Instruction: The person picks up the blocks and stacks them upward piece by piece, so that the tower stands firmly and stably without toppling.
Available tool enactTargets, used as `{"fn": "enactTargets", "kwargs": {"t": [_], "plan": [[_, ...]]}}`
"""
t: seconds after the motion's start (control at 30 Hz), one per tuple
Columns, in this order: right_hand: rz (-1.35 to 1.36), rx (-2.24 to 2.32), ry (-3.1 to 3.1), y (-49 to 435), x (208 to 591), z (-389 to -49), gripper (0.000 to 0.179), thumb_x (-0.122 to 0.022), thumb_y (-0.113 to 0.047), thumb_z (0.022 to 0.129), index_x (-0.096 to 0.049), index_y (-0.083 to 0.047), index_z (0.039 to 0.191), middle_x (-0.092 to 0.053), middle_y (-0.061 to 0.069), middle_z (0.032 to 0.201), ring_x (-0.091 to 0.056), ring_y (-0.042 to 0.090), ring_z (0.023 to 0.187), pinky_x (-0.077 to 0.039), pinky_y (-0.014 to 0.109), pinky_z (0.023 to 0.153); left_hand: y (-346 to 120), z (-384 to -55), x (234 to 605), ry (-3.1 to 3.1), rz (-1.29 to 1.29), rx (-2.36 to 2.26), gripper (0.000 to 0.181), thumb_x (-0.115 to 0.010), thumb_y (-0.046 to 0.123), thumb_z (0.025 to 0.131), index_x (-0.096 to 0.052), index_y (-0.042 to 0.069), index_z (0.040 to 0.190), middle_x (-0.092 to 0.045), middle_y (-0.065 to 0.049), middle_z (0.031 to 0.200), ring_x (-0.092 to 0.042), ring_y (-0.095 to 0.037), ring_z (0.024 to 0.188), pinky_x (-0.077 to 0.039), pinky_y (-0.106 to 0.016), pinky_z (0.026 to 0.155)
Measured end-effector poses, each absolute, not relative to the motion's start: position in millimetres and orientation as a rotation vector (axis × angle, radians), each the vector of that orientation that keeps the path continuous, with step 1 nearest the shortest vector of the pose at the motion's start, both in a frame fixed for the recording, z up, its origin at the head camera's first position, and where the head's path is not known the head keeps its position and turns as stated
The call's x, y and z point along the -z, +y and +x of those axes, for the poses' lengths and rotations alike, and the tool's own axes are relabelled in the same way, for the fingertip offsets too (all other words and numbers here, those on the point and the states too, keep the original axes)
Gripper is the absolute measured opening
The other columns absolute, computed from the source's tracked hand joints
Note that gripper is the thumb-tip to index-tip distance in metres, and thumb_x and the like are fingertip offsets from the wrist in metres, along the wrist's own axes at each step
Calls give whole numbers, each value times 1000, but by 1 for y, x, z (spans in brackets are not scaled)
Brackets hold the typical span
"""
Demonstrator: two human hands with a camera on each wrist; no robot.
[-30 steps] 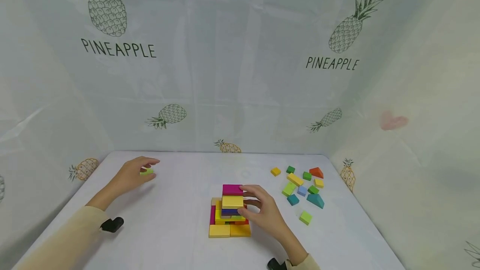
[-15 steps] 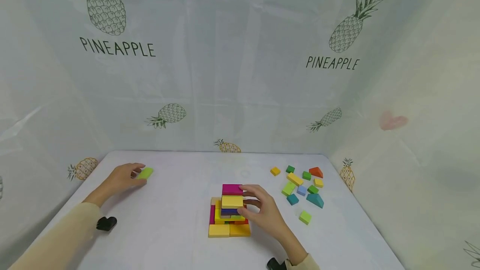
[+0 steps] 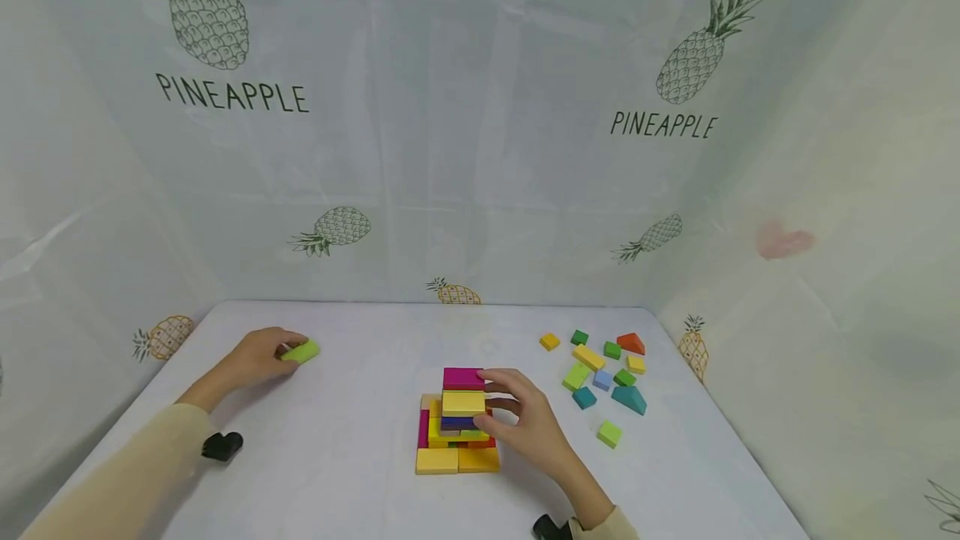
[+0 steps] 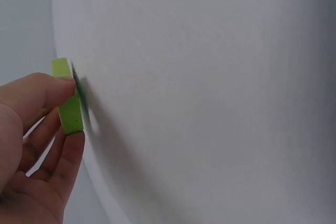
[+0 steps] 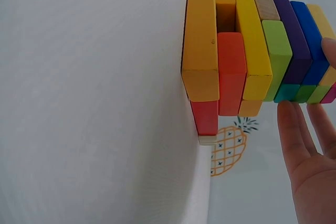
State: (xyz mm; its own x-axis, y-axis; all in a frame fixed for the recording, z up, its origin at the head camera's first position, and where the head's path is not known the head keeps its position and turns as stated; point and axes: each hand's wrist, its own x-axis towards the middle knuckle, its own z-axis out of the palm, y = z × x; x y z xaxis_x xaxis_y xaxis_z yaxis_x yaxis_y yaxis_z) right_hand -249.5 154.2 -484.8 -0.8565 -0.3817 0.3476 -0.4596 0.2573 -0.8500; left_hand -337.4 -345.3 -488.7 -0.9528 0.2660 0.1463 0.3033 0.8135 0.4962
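In the head view my left hand pinches a light green block at the far left of the table. The left wrist view shows the thumb across the face of that green block and the fingers behind and below it, with a shadow beside it. My right hand holds the upper part of a stepped stack of coloured blocks, thumb at the near side and fingers along the right side. In the right wrist view, fingertips touch the teal and green blocks. A magenta block is topmost.
Several loose blocks lie at the right of the white table, among them a red triangle, a teal wedge and a light green block. A pineapple-print curtain hangs behind and at both sides.
The left hand has come down from above the light green block, taken hold of it and shifted it slightly right. The right hand stays on the stack.
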Motion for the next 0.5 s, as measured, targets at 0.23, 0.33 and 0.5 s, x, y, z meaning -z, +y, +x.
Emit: {"fn": "enactTargets", "kwargs": {"t": [0.23,0.33,0.5], "plan": [[802,-1685,-2441,154,484,-249,64,-86,-11,90,-61,-32,145,-59,-6,143,-65,18,127,-57,37,102,-322,-336,475,-2880,-562,784,47,-84,10,89,-71,5,134,-72,-9,117,-67,-25,101,-57,-39,83],[805,-1682,-2442,154,485,-249,63,-86,-11,91,-61,-31,145,-59,-5,143,-65,18,127,-58,38,102,-306,-333,463,-2841,-658,773,47,-84,7,89,-72,7,133,-71,-6,117,-68,-23,102,-59,-41,86],[819,-1690,-2431,153,485,-250,63,-85,-10,91,-61,-29,146,-60,-2,143,-65,21,127,-58,39,102,-275,-323,443,-2758,-791,755,47,-85,3,87,-73,11,132,-70,1,114,-68,-16,99,-61,-36,86]]}}
